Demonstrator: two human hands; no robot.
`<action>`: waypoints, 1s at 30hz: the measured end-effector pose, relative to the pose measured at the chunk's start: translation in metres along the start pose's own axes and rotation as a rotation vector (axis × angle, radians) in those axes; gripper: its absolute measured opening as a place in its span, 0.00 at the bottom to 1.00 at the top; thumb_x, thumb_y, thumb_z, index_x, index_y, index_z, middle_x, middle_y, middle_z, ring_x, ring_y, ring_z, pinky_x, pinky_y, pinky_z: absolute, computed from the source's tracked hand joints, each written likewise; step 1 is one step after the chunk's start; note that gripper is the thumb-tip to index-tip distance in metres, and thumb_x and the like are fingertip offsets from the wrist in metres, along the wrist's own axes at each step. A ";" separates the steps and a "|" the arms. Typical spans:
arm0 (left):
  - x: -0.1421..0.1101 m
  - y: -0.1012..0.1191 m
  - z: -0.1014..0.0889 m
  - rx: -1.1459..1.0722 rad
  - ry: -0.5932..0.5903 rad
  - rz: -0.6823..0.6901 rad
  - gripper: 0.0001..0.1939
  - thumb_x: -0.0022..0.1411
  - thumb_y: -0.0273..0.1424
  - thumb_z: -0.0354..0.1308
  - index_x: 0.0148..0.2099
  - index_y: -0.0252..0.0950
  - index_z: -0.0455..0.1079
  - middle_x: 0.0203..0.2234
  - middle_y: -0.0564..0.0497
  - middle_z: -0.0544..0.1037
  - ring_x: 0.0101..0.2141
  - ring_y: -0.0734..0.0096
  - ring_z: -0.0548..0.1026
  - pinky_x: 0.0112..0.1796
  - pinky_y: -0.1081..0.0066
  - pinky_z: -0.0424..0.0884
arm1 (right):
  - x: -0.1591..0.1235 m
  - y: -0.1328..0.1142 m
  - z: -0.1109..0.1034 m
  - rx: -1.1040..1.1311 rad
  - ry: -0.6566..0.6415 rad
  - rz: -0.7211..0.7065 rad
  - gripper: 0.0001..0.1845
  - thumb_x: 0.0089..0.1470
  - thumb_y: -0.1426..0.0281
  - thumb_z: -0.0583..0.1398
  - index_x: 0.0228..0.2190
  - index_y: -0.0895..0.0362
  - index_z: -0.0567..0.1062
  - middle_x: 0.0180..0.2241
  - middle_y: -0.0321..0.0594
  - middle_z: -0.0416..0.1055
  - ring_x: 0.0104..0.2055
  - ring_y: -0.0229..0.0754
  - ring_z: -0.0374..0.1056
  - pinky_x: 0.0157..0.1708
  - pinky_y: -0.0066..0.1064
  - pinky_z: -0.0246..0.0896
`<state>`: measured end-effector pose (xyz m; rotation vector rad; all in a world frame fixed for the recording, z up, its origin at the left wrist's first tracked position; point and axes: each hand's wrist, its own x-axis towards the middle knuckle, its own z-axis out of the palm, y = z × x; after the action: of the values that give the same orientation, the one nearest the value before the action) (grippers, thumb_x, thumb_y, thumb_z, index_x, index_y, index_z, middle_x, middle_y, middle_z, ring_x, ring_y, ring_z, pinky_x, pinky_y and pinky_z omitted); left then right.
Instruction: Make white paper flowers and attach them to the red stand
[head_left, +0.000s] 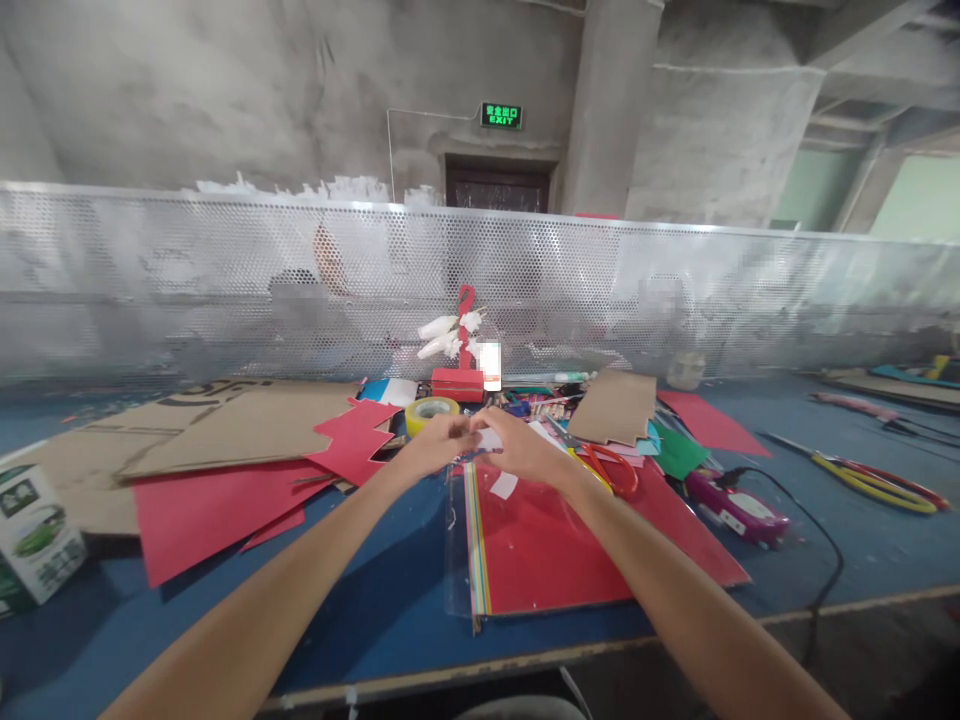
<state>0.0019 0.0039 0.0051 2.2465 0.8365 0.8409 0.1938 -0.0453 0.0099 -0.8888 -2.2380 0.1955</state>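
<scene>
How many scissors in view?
2. Red-and-yellow scissors, partly covered, just right of the right hand; a second pair farther right on the blue table. Clutter may hide more.

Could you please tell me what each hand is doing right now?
Left hand: closed, apparently holding a small white piece.
Right hand: curled beside it; whether gripping cannot be told.

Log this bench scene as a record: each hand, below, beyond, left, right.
left hand: fingers at small white piece; grip unclear
right hand: fingers at same piece; grip unclear
below: red sheets, white scrap on top
beyond: white flowers, red box
left: tape roll, cardboard, carton
right: purple corded device
</scene>
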 end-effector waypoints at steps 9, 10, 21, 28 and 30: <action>0.000 -0.002 -0.003 -0.176 0.020 -0.141 0.16 0.55 0.44 0.60 0.30 0.34 0.72 0.21 0.54 0.70 0.23 0.74 0.67 0.26 0.74 0.63 | 0.003 0.005 -0.005 -0.084 0.059 -0.052 0.11 0.56 0.74 0.61 0.42 0.53 0.73 0.41 0.40 0.72 0.45 0.42 0.67 0.46 0.32 0.57; 0.001 -0.003 -0.004 -0.187 0.024 -0.147 0.16 0.54 0.44 0.60 0.30 0.34 0.72 0.21 0.54 0.70 0.24 0.73 0.68 0.26 0.74 0.63 | 0.002 0.005 -0.005 -0.079 0.061 -0.044 0.10 0.56 0.72 0.61 0.42 0.53 0.74 0.41 0.40 0.72 0.44 0.42 0.67 0.46 0.32 0.57; 0.000 -0.002 -0.006 -0.150 0.043 -0.132 0.18 0.55 0.47 0.60 0.31 0.35 0.73 0.23 0.54 0.72 0.24 0.74 0.69 0.28 0.73 0.65 | 0.003 0.001 -0.006 -0.094 0.084 0.079 0.05 0.59 0.68 0.60 0.36 0.53 0.77 0.35 0.38 0.76 0.35 0.40 0.69 0.36 0.28 0.56; 0.004 -0.009 -0.003 -0.178 0.037 -0.150 0.18 0.54 0.46 0.62 0.32 0.34 0.74 0.23 0.53 0.73 0.24 0.73 0.69 0.27 0.73 0.65 | 0.004 0.005 -0.007 -0.135 0.123 0.075 0.08 0.60 0.65 0.59 0.37 0.51 0.78 0.34 0.38 0.77 0.35 0.41 0.69 0.37 0.29 0.56; 0.004 -0.008 -0.003 -0.174 0.034 -0.138 0.18 0.54 0.47 0.61 0.32 0.34 0.74 0.22 0.53 0.73 0.23 0.73 0.69 0.26 0.74 0.64 | 0.004 0.007 -0.007 -0.142 0.130 0.056 0.10 0.61 0.63 0.58 0.36 0.51 0.80 0.35 0.39 0.77 0.37 0.42 0.69 0.38 0.30 0.57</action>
<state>-0.0003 0.0129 0.0025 2.0047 0.8872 0.8546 0.2000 -0.0379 0.0148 -1.0105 -2.1276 0.0038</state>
